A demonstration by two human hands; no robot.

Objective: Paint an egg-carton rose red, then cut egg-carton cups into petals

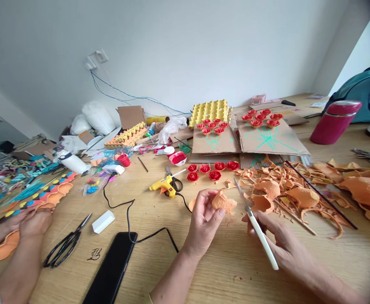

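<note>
Between the fingers and thumb of my left hand [206, 219] is a torn-edged orange egg-carton cup [223, 202], held just above the table. My right hand [276, 236] grips a white-handled cutting tool [262, 238] with a slim metal blade. Seen nearly edge-on, it could be scissors or a knife; I cannot tell which. Its blade points up and away, just right of the cup and apart from it. Cut orange carton pieces [268, 188] lie beyond my right hand. Several red paper roses [214, 175] sit behind my left hand.
A yellow glue gun [164, 185], its black cord, a phone [112, 270] and black scissors [67, 242] lie left. Another person's hands [34, 221] hold a painted carton strip. Cardboard sheets [268, 141] bear more roses. A pink flask [335, 122] stands right.
</note>
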